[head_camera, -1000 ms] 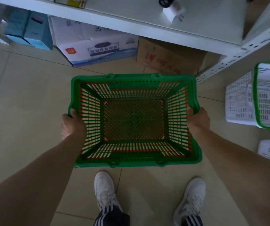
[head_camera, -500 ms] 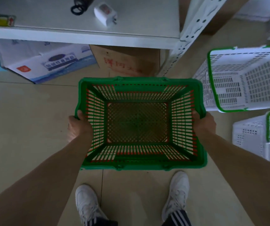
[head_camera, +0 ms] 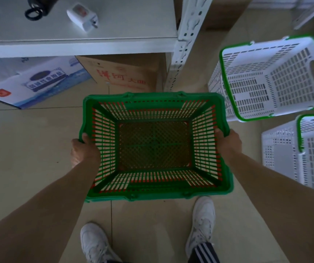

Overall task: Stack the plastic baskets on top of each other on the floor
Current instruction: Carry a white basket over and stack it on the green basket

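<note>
I hold a green plastic basket [head_camera: 155, 196] with red showing through its slats, open side up, above the tiled floor in front of my feet. My left hand [head_camera: 83, 151] grips its left rim and my right hand [head_camera: 229, 141] grips its right rim. To the right stand two white baskets with green rims: one [head_camera: 277, 78] further back, tilted with its opening toward me, and one [head_camera: 304, 154] nearer, cut off by the frame's right edge.
A white metal shelf [head_camera: 76, 44] with a small white device and a black object runs along the top; its perforated post [head_camera: 186, 40] stands behind the green basket. Cardboard boxes [head_camera: 122, 74] sit under the shelf. My white shoes [head_camera: 202, 224] are below the basket.
The view has swung right while I carry the green basket. The two white baskets have come further into view and closer, and my feet have stepped.
</note>
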Available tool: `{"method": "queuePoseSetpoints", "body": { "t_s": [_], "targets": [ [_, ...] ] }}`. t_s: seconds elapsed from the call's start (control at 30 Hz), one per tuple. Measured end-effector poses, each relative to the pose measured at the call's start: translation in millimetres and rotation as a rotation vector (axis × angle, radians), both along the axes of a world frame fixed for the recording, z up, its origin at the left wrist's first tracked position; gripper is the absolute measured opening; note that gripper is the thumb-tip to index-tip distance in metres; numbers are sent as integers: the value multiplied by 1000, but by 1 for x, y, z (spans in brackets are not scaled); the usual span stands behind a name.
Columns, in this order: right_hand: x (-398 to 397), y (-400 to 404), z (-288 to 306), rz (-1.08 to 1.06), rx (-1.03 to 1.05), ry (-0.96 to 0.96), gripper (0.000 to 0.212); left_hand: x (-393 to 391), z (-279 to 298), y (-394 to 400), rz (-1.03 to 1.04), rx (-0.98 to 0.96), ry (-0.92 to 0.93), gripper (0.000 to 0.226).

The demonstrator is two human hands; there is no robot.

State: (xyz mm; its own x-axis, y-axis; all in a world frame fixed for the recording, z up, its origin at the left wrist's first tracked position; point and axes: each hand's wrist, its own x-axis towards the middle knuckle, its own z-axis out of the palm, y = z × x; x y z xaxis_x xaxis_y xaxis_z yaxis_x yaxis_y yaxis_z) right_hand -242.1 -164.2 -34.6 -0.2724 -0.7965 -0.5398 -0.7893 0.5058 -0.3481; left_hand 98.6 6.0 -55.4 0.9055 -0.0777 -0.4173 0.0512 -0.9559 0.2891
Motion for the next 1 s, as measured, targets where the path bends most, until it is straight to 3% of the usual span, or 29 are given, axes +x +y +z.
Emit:
{"method": "queuePoseSetpoints", "body": {
  "t_s": [0.37,0.57,0.67,0.77,1.0],
  "targets": [
    [-4,-5,-8,22,67,20,48,-9,4,-8,-49,74,-132,45],
    [12,-4,9,206,-213,234,55,-27,19,-42,-330,-30,-220,52],
    [13,-5,15,329,-352,219,48,-63,27,-64,-439,-195,-100,43],
    [13,-3,24,398,-361,164,35,-116,39,-86,-516,-321,87,34],
    [-8,-3,44,301,-272,46,34,-232,59,-132,-523,-491,585,23]
  ]
}}
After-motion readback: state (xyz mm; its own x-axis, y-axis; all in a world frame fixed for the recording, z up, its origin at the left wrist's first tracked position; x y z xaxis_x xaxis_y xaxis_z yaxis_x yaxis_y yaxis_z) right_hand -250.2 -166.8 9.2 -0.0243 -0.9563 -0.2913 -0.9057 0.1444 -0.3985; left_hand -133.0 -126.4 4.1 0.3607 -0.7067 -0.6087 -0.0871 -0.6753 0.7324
